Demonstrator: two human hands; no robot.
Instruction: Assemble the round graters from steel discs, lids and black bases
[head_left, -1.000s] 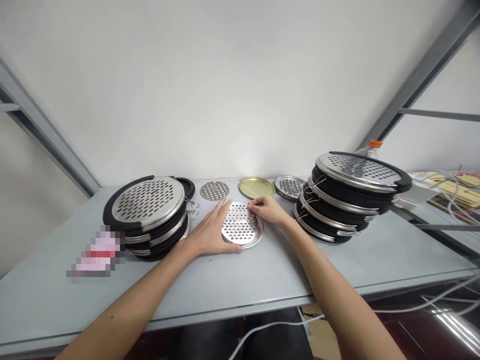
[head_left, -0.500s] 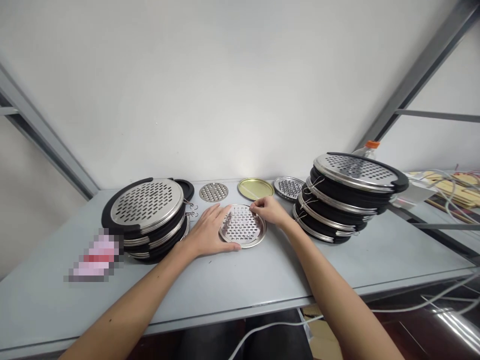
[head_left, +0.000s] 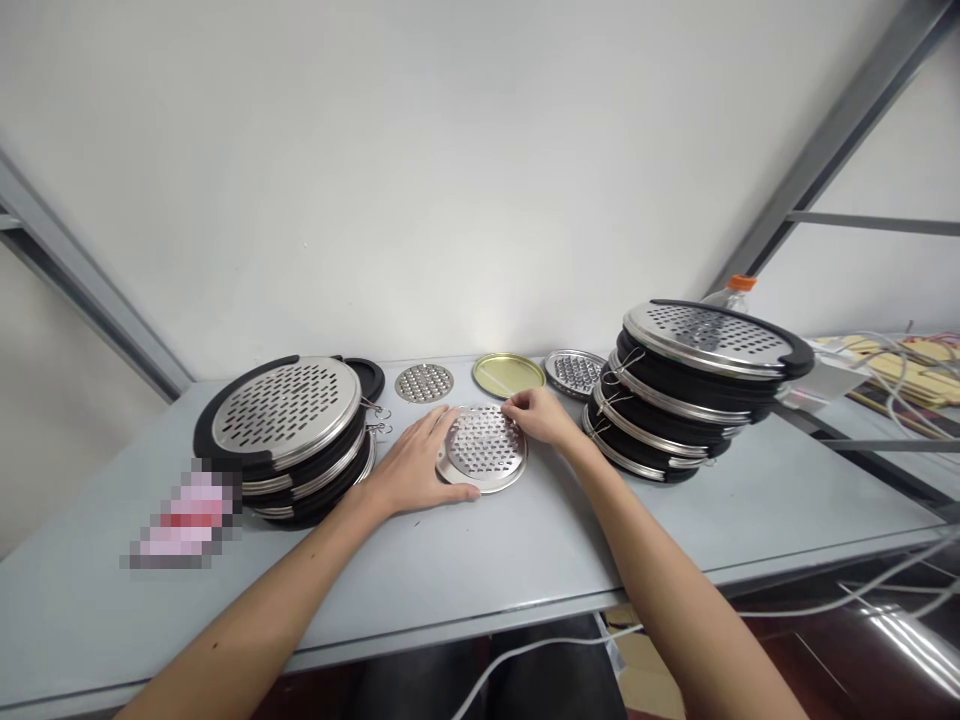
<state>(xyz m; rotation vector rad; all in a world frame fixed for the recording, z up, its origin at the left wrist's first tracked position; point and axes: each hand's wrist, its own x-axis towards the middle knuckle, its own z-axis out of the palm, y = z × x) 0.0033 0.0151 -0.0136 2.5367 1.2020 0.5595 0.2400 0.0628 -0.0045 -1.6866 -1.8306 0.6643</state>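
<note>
A round metal grater disc (head_left: 487,443) full of slots lies over a shallow metal ring-shaped rim (head_left: 499,487) in front of me. The disc sits toward the far side, so a crescent of the rim shows at the near left. My right hand (head_left: 540,415) pinches the disc's far right edge between thumb and fingertips. With fingers and thumb spread, my left hand (head_left: 420,460) rests against the left side of the rim, the thumb along its near edge. Its far fingertips are close to the disc's left edge.
Behind are another grater disc (head_left: 424,382), a yellowish round lid (head_left: 509,375) and a rimmed grater (head_left: 576,371). Stacks of black-edged graters with wire clasps stand left (head_left: 289,410) and right (head_left: 705,340). An orange-capped bottle (head_left: 739,285) is behind the right stack.
The grater disc has risen or shifted slightly against its rim, with the right hand pinching its edge. The left hand stays in place; the view shifts slightly.
</note>
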